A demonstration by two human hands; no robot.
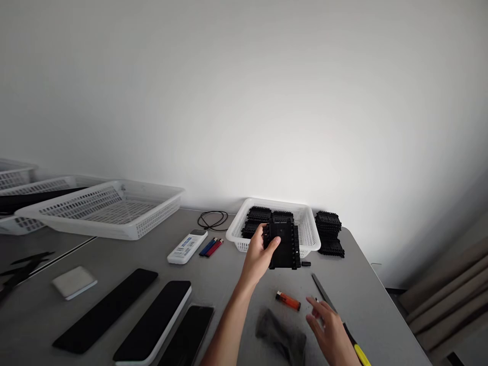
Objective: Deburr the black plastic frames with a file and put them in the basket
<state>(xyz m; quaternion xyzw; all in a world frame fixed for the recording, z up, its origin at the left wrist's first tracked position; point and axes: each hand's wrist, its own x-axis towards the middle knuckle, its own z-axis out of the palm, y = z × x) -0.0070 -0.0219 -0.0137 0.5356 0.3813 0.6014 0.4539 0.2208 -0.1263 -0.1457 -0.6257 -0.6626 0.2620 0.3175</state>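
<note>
Our left hand (261,256) is clamped on the black part (284,244): thumb over the top face, fingers under the left edge. Grip sits on the part's left side, so the bulk of the part lies to the right of the hand.

Part pos: held above the table (362,284), in front of the white basket (238,231) and overlapping its near wall in this view. We can't tell if it touches the rim. Long axis looks to run away from us toward the basket, but it's foreshortened, so low confidence.

Our right hand (331,330) is slack w/ fingers spread and nothing in it. It hovers low and well apart from the part, near the orange lighter (288,301) and just beside the thin tool (324,292) w/ a yellow handle. So left hand is on the part; right is the far one.

Other refs:
- more black pieces inside the basket, and a stack of black pieces (330,234) just right of it
- grey cloth (282,335) between our forearms, near the lighter
</note>
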